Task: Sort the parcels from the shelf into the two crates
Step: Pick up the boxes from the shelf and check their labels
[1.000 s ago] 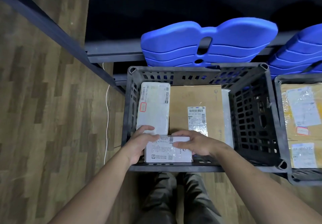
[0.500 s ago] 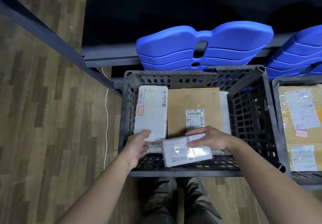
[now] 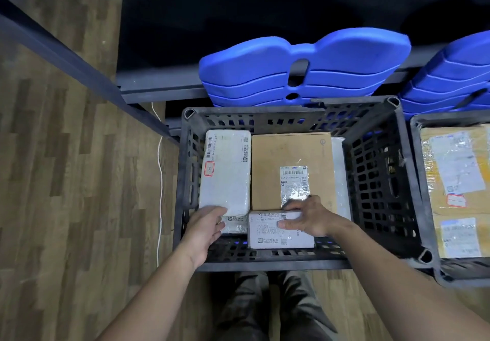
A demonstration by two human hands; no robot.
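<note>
A black slotted crate (image 3: 265,263) stands on the floor in front of me. It holds a tall white parcel (image 3: 225,170) on the left, a brown cardboard box (image 3: 270,165) in the middle and a pale wrapped parcel (image 3: 340,176) at the right wall. A small white labelled parcel (image 3: 267,234) lies flat at the near side, and my right hand (image 3: 307,217) grips its far edge. My left hand (image 3: 204,230) touches the near end of the tall white parcel with loose fingers. Another small white parcel (image 3: 234,225) peeks out beneath it.
A second black crate (image 3: 416,133) at the right edge holds brown taped parcels (image 3: 456,170). Stacked blue plastic pieces (image 3: 305,75) sit behind both crates under the dark shelf frame (image 3: 159,93). A white cable (image 3: 160,181) runs along the wooden floor to the left.
The small white parcel was tilted in my right hand and now lies flat and square at the crate's near side. My left hand stays at the tall parcel's end.
</note>
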